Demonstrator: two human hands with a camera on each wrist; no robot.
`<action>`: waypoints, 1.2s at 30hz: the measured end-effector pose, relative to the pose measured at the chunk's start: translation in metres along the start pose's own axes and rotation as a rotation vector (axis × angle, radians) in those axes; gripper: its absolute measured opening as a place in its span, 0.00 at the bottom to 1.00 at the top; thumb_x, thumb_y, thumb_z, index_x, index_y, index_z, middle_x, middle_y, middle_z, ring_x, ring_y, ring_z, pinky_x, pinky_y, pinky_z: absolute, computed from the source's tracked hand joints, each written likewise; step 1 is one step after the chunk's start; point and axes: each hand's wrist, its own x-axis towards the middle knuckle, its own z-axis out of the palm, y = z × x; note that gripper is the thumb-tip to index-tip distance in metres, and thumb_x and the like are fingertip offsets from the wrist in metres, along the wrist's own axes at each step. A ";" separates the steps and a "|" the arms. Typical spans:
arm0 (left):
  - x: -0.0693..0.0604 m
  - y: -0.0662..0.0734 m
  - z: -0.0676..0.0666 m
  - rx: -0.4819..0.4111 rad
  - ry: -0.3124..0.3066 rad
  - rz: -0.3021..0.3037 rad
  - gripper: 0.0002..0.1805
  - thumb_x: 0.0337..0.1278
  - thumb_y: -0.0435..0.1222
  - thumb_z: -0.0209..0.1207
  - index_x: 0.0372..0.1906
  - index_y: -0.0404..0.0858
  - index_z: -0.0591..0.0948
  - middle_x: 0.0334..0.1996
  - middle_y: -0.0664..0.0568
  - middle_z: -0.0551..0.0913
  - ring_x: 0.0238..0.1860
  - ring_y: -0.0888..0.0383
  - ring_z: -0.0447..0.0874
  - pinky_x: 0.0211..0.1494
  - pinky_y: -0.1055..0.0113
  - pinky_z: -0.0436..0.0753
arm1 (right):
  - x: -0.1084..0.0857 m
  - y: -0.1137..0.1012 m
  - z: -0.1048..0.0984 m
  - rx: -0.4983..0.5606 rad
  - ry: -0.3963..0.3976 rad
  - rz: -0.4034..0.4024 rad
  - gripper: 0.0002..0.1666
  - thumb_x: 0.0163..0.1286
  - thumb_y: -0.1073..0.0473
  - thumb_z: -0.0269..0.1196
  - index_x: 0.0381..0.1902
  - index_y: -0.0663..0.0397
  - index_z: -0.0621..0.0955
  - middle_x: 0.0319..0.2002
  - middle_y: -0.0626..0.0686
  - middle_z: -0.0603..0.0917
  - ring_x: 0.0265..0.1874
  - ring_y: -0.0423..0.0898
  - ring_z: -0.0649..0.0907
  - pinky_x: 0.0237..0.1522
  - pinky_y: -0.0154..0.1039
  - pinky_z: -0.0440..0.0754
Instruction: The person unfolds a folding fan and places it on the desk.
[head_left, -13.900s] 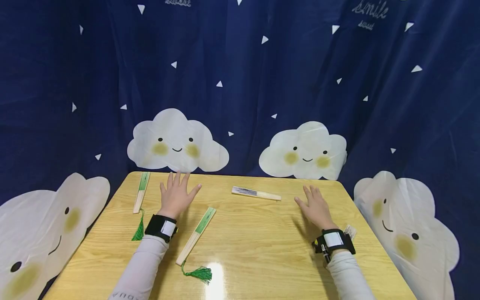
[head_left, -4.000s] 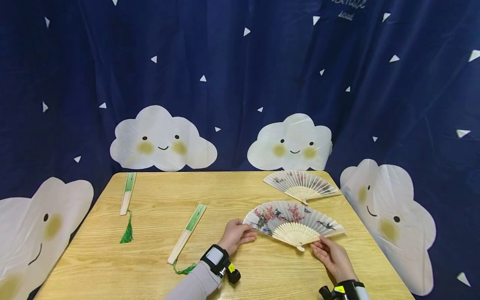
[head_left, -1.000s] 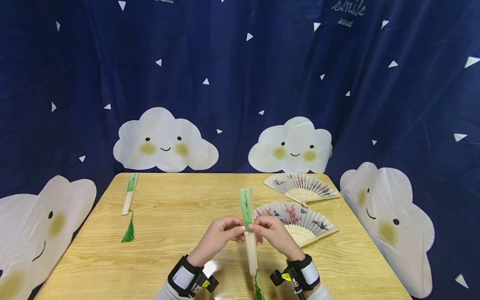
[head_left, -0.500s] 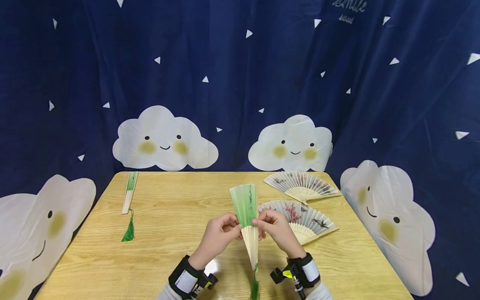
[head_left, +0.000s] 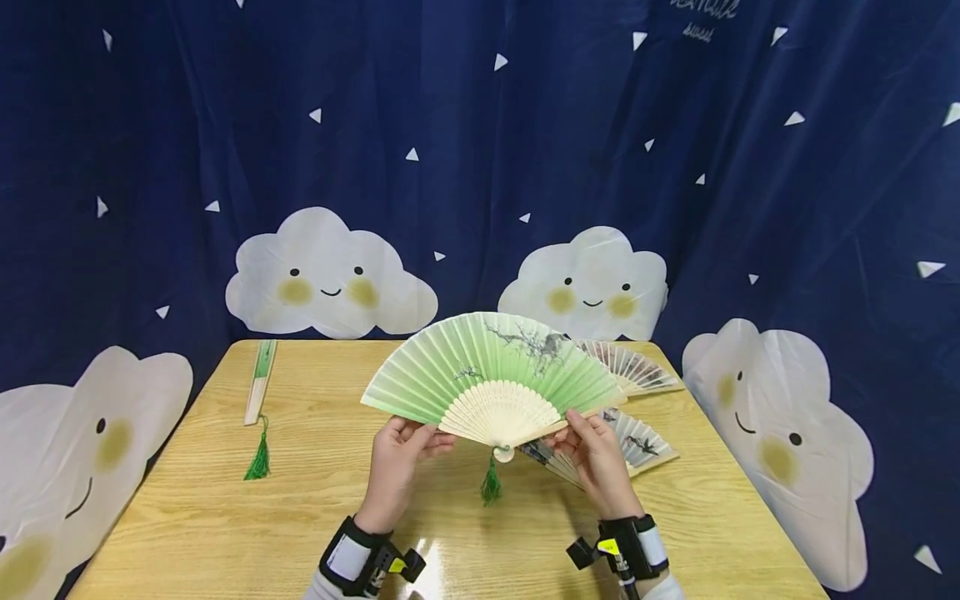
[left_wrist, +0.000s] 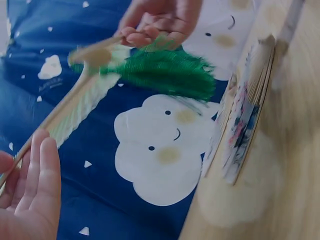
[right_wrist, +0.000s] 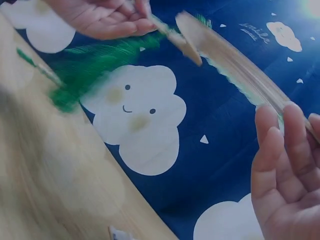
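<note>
A green folding fan with pale ribs is spread wide above the table, a dark branch pattern on its leaf. My left hand pinches its left edge, and my right hand pinches its right edge. From the pivot hangs a green tassel, blurred in both wrist views. In the left wrist view the left hand has its thumb and fingers on the outer rib. The right wrist view has the right hand at the opposite rib.
A closed green fan with a tassel lies at the table's far left. Two spread fans rest at the right: a flowered one, partly covered by the right hand, and another behind it. A dark blue curtain hangs beyond the table.
The green fan went from folded, to partly spread, to fully spread as my hands moved apart. It is also raised higher. Earlier, it lay folded on the table while both hands held the flowered fan.
</note>
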 end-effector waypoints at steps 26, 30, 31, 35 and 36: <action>-0.047 -0.019 -0.079 0.015 0.033 -0.395 0.23 0.62 0.30 0.57 0.60 0.28 0.67 0.36 0.48 0.88 0.38 0.53 0.89 0.45 0.60 0.88 | -0.083 -0.001 -0.072 0.011 -0.028 0.309 0.16 0.78 0.62 0.46 0.34 0.49 0.80 0.29 0.45 0.88 0.31 0.39 0.88 0.33 0.29 0.85; -0.061 -0.014 -0.106 0.034 -0.172 -0.535 0.19 0.67 0.34 0.54 0.57 0.27 0.70 0.38 0.48 0.88 0.39 0.56 0.89 0.47 0.62 0.87 | -0.100 -0.003 -0.090 -0.001 -0.186 0.505 0.18 0.80 0.60 0.43 0.39 0.49 0.81 0.32 0.45 0.89 0.34 0.38 0.88 0.37 0.28 0.85; -0.063 -0.014 -0.113 0.025 -0.226 -0.561 0.18 0.68 0.34 0.53 0.56 0.27 0.72 0.38 0.49 0.88 0.38 0.57 0.89 0.47 0.62 0.87 | -0.103 -0.004 -0.093 -0.007 -0.209 0.551 0.18 0.80 0.59 0.43 0.39 0.49 0.81 0.33 0.44 0.89 0.35 0.38 0.88 0.38 0.28 0.85; -0.070 -0.016 -0.129 -0.004 -0.405 -0.654 0.12 0.69 0.33 0.51 0.50 0.30 0.77 0.38 0.50 0.88 0.36 0.60 0.89 0.44 0.67 0.87 | -0.112 -0.008 -0.107 -0.057 -0.258 0.681 0.17 0.80 0.56 0.44 0.40 0.49 0.80 0.33 0.43 0.89 0.35 0.36 0.87 0.39 0.28 0.85; -0.071 -0.017 -0.130 0.002 -0.444 -0.673 0.12 0.68 0.32 0.52 0.49 0.30 0.78 0.38 0.50 0.88 0.36 0.61 0.89 0.42 0.68 0.87 | -0.114 -0.010 -0.111 -0.075 -0.263 0.701 0.17 0.80 0.55 0.45 0.39 0.49 0.80 0.33 0.42 0.88 0.35 0.36 0.87 0.39 0.28 0.85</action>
